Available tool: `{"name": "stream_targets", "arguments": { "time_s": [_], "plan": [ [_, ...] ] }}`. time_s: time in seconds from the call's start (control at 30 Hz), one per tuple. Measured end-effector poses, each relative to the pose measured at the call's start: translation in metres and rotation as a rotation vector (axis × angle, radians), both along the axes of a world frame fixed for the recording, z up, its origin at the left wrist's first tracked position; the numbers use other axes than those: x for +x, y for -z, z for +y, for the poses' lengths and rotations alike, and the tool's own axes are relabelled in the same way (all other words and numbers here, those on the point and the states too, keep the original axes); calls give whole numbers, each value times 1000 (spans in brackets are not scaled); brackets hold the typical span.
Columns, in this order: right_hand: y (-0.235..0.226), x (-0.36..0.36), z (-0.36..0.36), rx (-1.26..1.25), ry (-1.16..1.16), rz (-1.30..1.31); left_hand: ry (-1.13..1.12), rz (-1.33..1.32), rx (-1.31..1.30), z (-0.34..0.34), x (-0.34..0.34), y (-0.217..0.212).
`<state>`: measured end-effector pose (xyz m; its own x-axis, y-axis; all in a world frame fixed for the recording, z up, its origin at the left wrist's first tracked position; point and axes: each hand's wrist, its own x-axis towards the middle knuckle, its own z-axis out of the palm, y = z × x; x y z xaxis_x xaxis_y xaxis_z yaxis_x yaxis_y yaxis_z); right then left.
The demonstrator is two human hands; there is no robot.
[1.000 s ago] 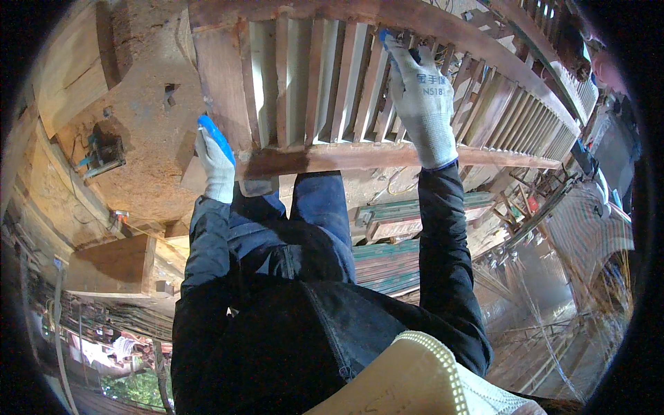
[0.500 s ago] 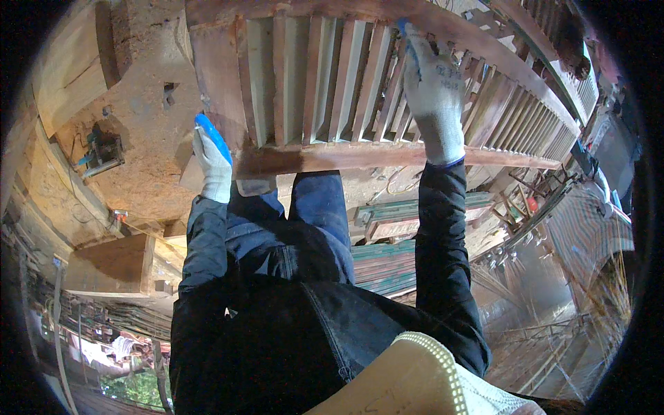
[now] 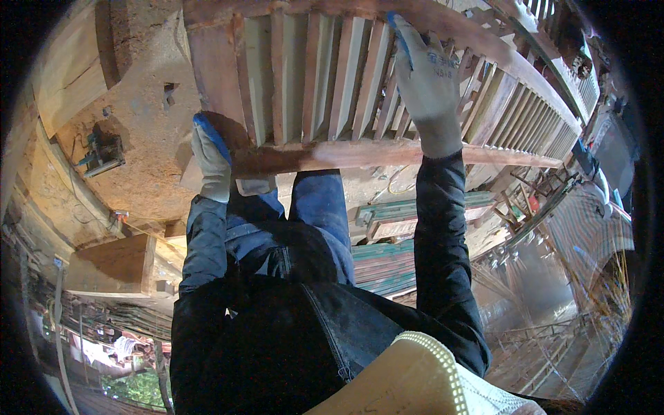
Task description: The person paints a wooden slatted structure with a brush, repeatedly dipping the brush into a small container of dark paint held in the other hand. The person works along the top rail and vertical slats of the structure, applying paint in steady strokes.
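A long wooden frame [image 3: 360, 155] with several upright slats lies in front of me. My left hand [image 3: 209, 160], in a grey glove with blue fingertips, grips the near rail at the frame's left end. My right hand [image 3: 427, 81], in a grey glove, reaches over the slats and rests flat on them, its fingertips at the far rail [image 3: 456, 28]. Whether it grips a slat is hidden. My legs in blue jeans [image 3: 311, 221] stand right below the near rail.
A sawdust-covered workbench [image 3: 131, 124] with a power tool [image 3: 102, 155] lies to the left. Wooden blocks [image 3: 117, 266] sit lower left. Stacked green and red boards [image 3: 387, 259] lie on the floor. More slatted frames [image 3: 553, 104] stand at the right.
My right hand has slid further up the slats toward the far rail. My left hand has stayed on the near rail's end.
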<state>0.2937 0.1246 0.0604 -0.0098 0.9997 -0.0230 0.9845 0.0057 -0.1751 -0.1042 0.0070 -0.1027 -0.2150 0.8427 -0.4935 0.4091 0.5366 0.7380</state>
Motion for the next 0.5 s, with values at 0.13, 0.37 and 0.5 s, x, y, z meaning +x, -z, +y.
{"name": "stream_targets", "arguments": {
  "time_s": [0.13, 0.37, 0.5],
  "plan": [
    [-18, -15, 5, -218, 74, -44, -174, -208, -60, 1, -18, 14],
    [-23, 12, -21, -143, 139, 120, -8, -44, -32, 21, 22, -22],
    [-1, 33, -35, 16, 258, 278, -186, -256, -17, 15, 17, -18]
  ]
}}
